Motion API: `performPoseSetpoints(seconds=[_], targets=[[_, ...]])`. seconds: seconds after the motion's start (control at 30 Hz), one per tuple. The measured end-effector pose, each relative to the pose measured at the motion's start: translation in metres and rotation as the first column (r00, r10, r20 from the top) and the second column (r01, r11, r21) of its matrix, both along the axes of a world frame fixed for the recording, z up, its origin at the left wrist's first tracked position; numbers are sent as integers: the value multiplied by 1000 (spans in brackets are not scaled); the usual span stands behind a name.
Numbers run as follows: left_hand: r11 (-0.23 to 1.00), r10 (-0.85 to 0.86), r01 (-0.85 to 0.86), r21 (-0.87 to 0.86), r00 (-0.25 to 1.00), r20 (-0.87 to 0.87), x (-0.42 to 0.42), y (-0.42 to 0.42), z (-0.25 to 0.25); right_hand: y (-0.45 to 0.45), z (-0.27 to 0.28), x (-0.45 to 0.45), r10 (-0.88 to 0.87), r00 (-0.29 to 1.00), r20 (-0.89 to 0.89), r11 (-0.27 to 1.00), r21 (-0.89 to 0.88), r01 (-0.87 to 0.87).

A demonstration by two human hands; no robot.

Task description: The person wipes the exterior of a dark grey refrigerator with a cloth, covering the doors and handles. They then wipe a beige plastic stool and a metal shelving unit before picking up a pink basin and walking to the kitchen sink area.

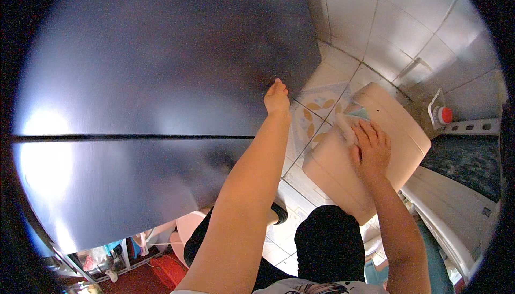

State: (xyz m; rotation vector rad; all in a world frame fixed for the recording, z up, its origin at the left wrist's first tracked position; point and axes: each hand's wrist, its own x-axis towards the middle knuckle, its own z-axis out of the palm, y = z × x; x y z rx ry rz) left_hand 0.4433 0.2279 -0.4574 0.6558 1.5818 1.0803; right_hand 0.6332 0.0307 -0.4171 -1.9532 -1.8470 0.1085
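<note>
My left hand (277, 97) reaches out with its fingers bent, and its fingertips meet or nearly meet a large glossy dark panel (173, 68), like a refrigerator door. Whether anything is pinched there is hidden. My right hand (372, 145) lies over a bulky beige box-like object (398, 133) between me and the wall. Under its fingers shows a pale strip (345, 127), perhaps a cloth or a rim, with a greenish patch at its end. I cannot tell whether the hand grips the strip or only rests on it.
A dark horizontal seam (132, 137) crosses the glossy front. Patterned floor tiles (322, 121) run below the tiled wall (402, 20). On the right stand a white appliance (446, 217) with a dark window and a red-capped item (444, 115). A red item (169, 270) lies bottom left.
</note>
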Motion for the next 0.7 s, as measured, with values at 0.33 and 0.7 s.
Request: performPoseSetpoints(seconds=[0.33,0.7], targets=[[972,215,-215,98,977,19,20,2,-2,2,-2,3,11,1000,7,1000,-7,-11],[921,386,-385,66,923,2,38,18,-22,5,-2,1,58,997,44,998,14,-59]])
